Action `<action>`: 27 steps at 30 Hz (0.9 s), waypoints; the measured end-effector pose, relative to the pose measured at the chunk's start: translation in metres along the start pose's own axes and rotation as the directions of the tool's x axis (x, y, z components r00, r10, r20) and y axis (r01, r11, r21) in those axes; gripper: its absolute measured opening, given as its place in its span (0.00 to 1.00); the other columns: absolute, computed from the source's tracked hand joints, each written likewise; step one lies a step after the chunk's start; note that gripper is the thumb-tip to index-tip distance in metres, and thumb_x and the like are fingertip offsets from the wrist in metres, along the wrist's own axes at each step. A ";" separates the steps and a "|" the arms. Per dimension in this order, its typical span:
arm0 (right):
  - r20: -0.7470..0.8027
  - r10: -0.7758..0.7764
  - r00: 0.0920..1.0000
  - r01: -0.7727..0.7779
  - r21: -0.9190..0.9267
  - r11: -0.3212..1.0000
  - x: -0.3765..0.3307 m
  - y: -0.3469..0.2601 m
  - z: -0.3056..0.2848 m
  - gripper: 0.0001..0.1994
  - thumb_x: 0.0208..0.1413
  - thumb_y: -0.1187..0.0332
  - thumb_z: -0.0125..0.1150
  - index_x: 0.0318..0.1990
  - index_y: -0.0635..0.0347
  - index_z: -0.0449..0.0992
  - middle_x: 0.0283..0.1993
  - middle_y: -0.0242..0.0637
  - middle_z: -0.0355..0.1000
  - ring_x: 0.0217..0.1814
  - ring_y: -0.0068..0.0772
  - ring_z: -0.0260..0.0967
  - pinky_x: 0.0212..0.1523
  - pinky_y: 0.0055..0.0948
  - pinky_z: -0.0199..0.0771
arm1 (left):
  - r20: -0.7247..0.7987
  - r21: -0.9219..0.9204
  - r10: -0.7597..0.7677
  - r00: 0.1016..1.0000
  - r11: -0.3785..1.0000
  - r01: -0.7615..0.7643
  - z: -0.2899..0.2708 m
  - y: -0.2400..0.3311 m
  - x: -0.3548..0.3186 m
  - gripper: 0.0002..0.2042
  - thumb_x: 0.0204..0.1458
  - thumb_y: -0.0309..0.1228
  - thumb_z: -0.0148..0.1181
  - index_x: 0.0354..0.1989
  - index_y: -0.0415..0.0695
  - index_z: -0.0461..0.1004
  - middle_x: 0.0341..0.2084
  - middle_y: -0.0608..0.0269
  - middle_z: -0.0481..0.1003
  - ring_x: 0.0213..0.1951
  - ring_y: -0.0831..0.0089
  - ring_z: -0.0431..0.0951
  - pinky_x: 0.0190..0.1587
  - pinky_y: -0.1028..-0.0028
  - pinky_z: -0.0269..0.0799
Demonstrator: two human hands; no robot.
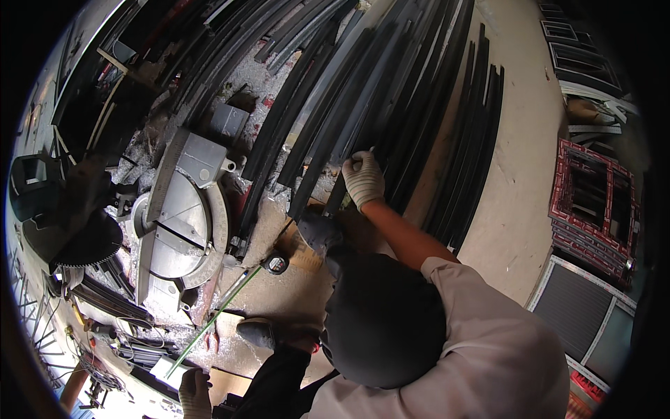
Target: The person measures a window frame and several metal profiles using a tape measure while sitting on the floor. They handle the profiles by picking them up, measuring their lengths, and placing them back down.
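A co-worker's gloved hand (363, 179) grips a dark metal strip (349, 150) among the stacked strips (433, 126). The wearer's left hand (194, 392), gloved, holds a white sheet (166, 370). I cannot tell the right hand's state.

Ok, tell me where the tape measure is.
In the head view, the tape measure lies on the floor left of centre, just right of the miter saw's round table.

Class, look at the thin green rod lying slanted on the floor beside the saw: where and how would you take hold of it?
Probably near the lower end of the thin green rod, close to the gloved hand at the picture's lower edge, coming from above with fingers across it. It lies flat, long and narrow. Its upper end runs in beside the tape measure and the saw base, where things crowd it.
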State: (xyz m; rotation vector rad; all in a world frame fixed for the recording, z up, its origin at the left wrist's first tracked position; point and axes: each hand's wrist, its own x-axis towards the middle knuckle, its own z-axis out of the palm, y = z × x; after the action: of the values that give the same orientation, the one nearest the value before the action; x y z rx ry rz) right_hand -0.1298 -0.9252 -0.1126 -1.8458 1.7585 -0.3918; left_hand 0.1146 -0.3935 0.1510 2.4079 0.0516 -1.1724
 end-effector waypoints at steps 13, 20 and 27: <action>0.210 0.326 0.922 -0.304 -0.131 0.944 0.002 0.021 0.010 0.32 0.50 0.44 0.67 0.44 0.72 0.73 0.40 0.55 0.77 0.45 0.52 0.77 0.48 0.40 0.77 | 0.028 -0.013 0.014 0.999 1.000 -0.014 0.007 -0.005 0.013 0.12 0.65 0.37 0.56 0.40 0.40 0.75 0.27 0.66 0.76 0.26 0.79 0.73 0.29 0.77 0.69; 0.252 0.326 0.911 -0.375 0.177 0.910 -0.004 0.041 0.012 0.29 0.49 0.48 0.67 0.45 0.70 0.71 0.42 0.55 0.77 0.46 0.51 0.77 0.51 0.42 0.75 | 0.112 0.077 -0.007 0.994 0.997 -0.002 0.004 0.017 0.002 0.19 0.67 0.44 0.54 0.49 0.38 0.76 0.38 0.61 0.79 0.39 0.71 0.77 0.45 0.70 0.74; 0.207 0.381 0.901 -0.419 0.194 0.887 -0.012 0.025 -0.008 0.26 0.50 0.49 0.68 0.40 0.68 0.73 0.38 0.52 0.78 0.41 0.48 0.78 0.47 0.39 0.76 | 0.124 0.034 -0.020 0.992 0.999 0.015 0.002 0.011 0.003 0.19 0.67 0.44 0.55 0.49 0.39 0.76 0.38 0.63 0.79 0.39 0.74 0.76 0.45 0.72 0.73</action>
State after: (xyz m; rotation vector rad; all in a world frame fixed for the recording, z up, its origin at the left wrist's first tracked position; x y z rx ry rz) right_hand -0.1560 -0.9149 -0.1188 -1.2686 1.8339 -0.2611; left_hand 0.1175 -0.4044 0.1519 2.3619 0.0139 -1.3386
